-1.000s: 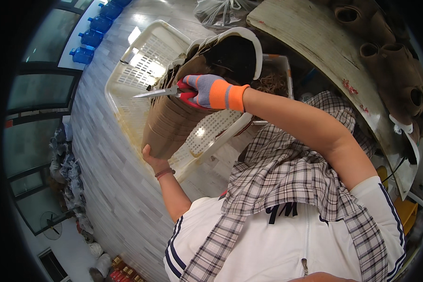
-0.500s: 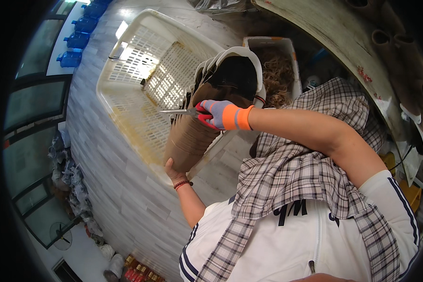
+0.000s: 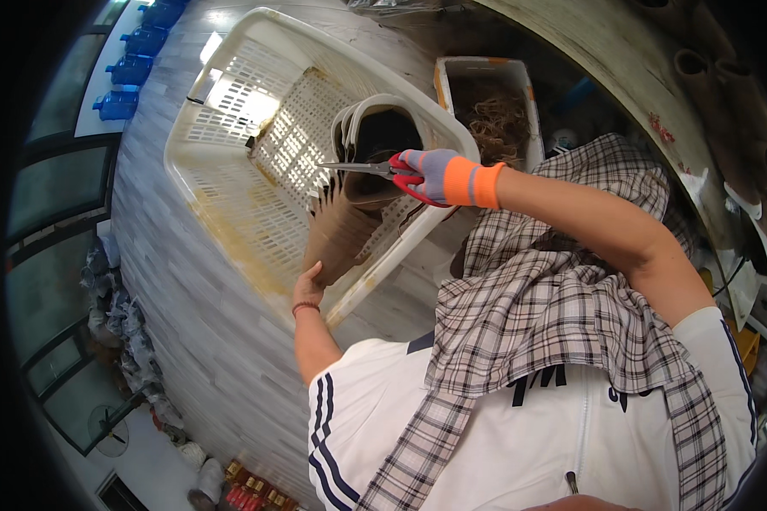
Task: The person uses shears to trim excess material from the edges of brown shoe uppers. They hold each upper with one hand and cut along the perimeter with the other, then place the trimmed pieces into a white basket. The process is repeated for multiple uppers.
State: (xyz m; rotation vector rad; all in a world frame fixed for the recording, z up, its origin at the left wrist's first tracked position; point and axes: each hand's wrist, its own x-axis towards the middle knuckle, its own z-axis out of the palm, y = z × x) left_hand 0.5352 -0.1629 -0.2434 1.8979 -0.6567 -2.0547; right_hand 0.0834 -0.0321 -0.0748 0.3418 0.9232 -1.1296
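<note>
My bare left hand [image 3: 310,288], with a red bead bracelet at the wrist, grips the lower end of a stack of brown pieces [image 3: 337,238]. They look like boot uppers nested together, with white rims and dark insides. The stack tilts inside a large white plastic basket [image 3: 217,217]. My right hand [image 3: 439,176], in a grey and orange glove, is closed on red-handled scissors [image 3: 371,169]. The blades point left across the stack's upper part; whether they touch it I cannot tell.
Beyond the basket's right side stands a white box [image 3: 530,111] with tan stringy scraps. A worn bench [image 3: 605,64] curves along the right, with brown tubular pieces [image 3: 716,111] on it. Blue water bottles [image 3: 116,106] line the far left. A plaid cloth [image 3: 528,315] covers my front.
The stack has dropped lower into the basket and shifted left. My right hand with the scissors has moved right and slightly up. My left hand has moved a little up, still gripping.
</note>
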